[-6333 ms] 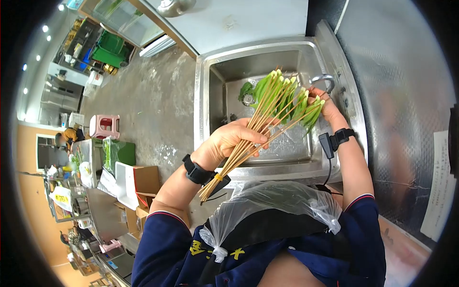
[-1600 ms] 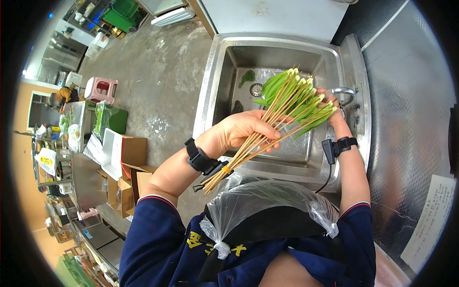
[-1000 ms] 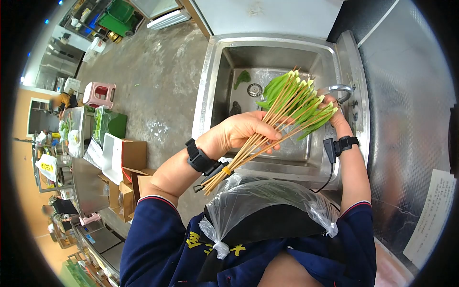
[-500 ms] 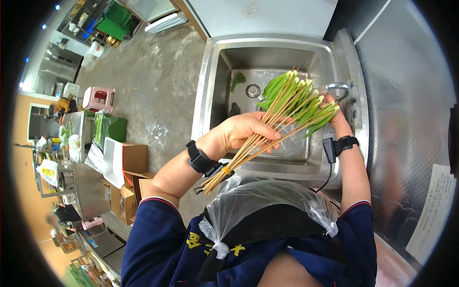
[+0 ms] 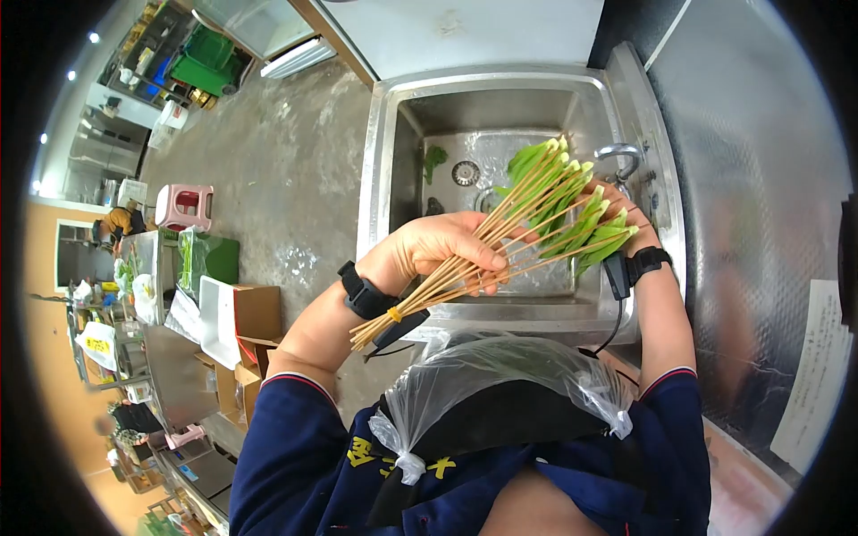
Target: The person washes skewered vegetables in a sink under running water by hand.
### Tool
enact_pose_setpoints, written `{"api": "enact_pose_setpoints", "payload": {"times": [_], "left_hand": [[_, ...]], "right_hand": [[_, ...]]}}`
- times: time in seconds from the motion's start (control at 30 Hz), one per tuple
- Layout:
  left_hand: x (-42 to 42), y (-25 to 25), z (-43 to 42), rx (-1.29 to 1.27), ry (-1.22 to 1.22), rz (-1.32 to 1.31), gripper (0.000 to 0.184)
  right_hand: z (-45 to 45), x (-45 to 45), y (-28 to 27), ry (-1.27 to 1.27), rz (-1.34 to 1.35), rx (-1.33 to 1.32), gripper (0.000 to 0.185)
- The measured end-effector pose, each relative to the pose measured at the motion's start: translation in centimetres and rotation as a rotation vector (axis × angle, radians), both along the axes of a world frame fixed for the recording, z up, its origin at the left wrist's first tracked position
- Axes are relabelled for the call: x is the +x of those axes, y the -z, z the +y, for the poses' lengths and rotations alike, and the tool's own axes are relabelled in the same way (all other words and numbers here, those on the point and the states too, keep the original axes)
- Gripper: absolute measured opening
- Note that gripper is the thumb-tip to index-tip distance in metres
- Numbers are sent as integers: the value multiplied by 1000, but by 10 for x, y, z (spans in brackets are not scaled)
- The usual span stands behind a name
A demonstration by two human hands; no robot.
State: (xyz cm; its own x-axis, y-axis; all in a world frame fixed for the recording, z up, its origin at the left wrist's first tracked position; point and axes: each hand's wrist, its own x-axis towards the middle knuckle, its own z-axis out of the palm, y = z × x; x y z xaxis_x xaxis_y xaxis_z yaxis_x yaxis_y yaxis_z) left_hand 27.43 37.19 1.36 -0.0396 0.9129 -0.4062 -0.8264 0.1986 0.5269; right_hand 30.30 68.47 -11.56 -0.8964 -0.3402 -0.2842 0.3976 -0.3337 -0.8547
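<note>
My left hand (image 5: 438, 246) is closed around a bundle of thin wooden skewers (image 5: 447, 275), held over the sink (image 5: 380, 170). A yellow band (image 5: 394, 314) wraps the skewers near their lower ends. Green leafy vegetable pieces (image 5: 547, 198) with pale cut stems are threaded on the upper ends, fanned out toward the right. My right hand (image 5: 633, 213) is at the leafy ends, close to the faucet (image 5: 618, 154). Its fingers are mostly behind the leaves, so their grip does not show.
In the basin, a loose green leaf (image 5: 434, 161) lies left of the drain (image 5: 466, 172). A metal wall (image 5: 742, 223) rises at the right. Across the floor stand a pink stool (image 5: 185, 207), cardboard boxes (image 5: 257, 313) and a green bin (image 5: 207, 62). Another person (image 5: 121, 221) is far left.
The leafy ends have fanned wider, with a gap between the skewers on the right and the others. The bundle and my left hand have shifted slightly left in view.
</note>
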Motion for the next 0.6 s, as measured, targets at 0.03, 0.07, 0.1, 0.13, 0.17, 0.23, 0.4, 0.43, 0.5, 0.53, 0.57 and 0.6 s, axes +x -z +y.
{"api": "enact_pose_setpoints", "payload": {"times": [0.03,0.07,0.1,0.13,0.17,0.23,0.4,0.43,0.5,0.53,0.57,0.6], "left_hand": [[0,1,1,0,1,1,59],[0,3,1,-23,-16,21,61],[-1,4,2,-47,-33,41,62],[-1,3,3,-46,-32,42,62],[-1,1,5,-37,-36,12,64],[-2,3,8,-8,-56,-38,64],[-5,6,14,13,-59,-86,59],[-4,8,17,13,-85,-97,58],[-3,7,18,12,-114,-109,57],[-3,4,18,16,-128,-117,56],[-3,2,19,20,-140,-124,56],[-3,3,19,19,-139,-125,56]], "right_hand": [[2,-2,1,22,-63,118,43],[3,-2,2,45,-128,235,43],[-3,1,-6,122,-154,262,43],[0,-2,-5,123,-152,263,43],[6,-6,-3,84,-154,250,42],[4,-7,-10,82,-117,303,35],[3,-14,-18,139,-146,238,26],[-2,-13,-26,181,-149,302,25],[-3,-13,-27,220,-153,364,25],[-2,-13,-26,209,-158,271,26],[0,-13,-23,199,-162,179,27],[3,-15,-20,199,-164,179,27]]}}
